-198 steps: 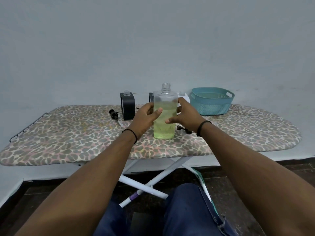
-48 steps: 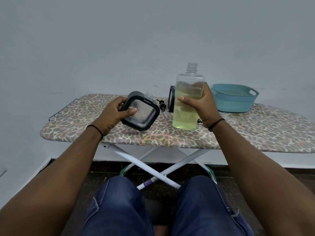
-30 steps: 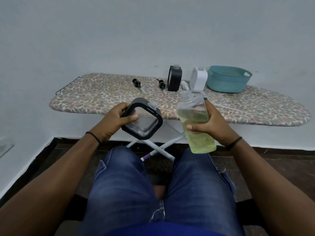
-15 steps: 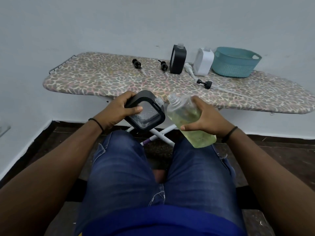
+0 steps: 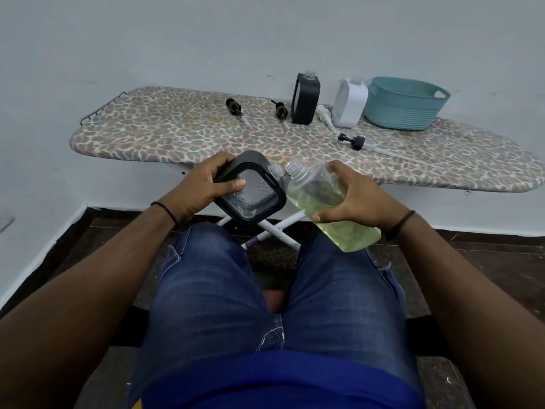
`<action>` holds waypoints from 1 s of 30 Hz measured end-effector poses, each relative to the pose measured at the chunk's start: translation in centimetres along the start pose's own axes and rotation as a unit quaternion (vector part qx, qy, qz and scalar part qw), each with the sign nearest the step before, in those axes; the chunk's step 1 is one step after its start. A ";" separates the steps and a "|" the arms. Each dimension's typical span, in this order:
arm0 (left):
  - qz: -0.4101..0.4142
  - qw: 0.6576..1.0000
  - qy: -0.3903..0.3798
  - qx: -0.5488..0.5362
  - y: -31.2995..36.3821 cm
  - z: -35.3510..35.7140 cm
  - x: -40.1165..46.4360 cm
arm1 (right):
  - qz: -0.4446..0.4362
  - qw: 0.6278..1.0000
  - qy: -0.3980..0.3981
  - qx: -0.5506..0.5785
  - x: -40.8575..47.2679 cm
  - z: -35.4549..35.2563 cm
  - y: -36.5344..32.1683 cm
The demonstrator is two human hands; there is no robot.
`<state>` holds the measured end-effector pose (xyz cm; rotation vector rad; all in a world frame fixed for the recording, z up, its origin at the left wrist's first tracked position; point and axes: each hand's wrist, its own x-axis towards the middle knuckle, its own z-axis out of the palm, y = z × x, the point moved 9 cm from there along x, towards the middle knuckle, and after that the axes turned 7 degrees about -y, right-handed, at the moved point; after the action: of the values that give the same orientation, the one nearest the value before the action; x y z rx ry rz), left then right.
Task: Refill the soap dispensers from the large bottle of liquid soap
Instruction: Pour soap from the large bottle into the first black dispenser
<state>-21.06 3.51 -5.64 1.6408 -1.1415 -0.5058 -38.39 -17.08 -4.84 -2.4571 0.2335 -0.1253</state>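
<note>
above the person's lap, near the front edge of the ironing board (image 5: 177,137), the left hand (image 5: 203,187) gripped a black-framed dispenser (image 5: 250,190) with a clear textured face, fingers curled over its far edge and the thumb pressed on the clear panel. it was tilted, its open neck pointing up and to the right. the right hand (image 5: 351,199) was wrapped round the large bottle of liquid soap (image 5: 327,202), which lay tipped to the left with yellow-green liquid pooled along its lower side. the two open necks were just beside each other (whether they touched could not be told), and no liquid showed at the bottle's mouth.

on the ironing board, far from the hands, a second black dispenser (image 5: 305,98) stood upright with no pump in its neck, and a white dispenser (image 5: 350,103) stood to its right, just beside a teal basket (image 5: 405,104). two black pump heads (image 5: 234,107) lay left of the black dispenser, a white pump (image 5: 324,113) lay between the two dispensers, and another black pump (image 5: 352,140) with a long clear tube lay nearer on the right.
</note>
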 end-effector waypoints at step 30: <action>-0.014 0.998 -0.048 -0.040 0.0 1.6 0.0 | 0.029 0.991 -0.069 -0.115 0.1 -1.0 -0.4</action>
<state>-22.31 2.75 -6.30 1.5798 -1.1547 -0.6474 -38.40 -17.37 -3.80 -2.6710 0.2725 0.1015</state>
